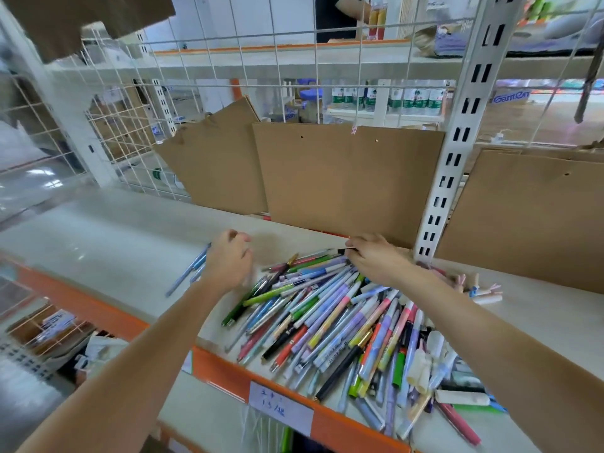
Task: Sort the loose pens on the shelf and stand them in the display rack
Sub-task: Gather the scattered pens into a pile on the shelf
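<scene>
Nearest the camera runs the shelf's orange front edge (228,371), with a white handwritten label (281,407) stuck to it; just behind it a heap of loose pens (343,322) lies criss-crossed on the pale shelf surface (114,230), spreading from the middle toward the right; a few short capped pieces (483,292) lie apart at the heap's right edge. Two bare forearms reach in from below; the left hand (228,259) hovers beside the heap's left edge with its fingers loosely curled and nothing visibly in them; left of it two pale blue pens (192,269) lie by themselves on the bare surface. The right hand (376,259) sits at the far end of the heap, its fingertips pinching a small dark pen tip (343,251). Behind the hands, brown cardboard sheets (346,178) lean against a white wire grid (228,76); a slotted white upright (457,142) rises to the right. Through the grid show further shelves, a row of green-labelled bottles (392,99), and a person in a dark top (333,18) at the back; no display rack can be made out.
</scene>
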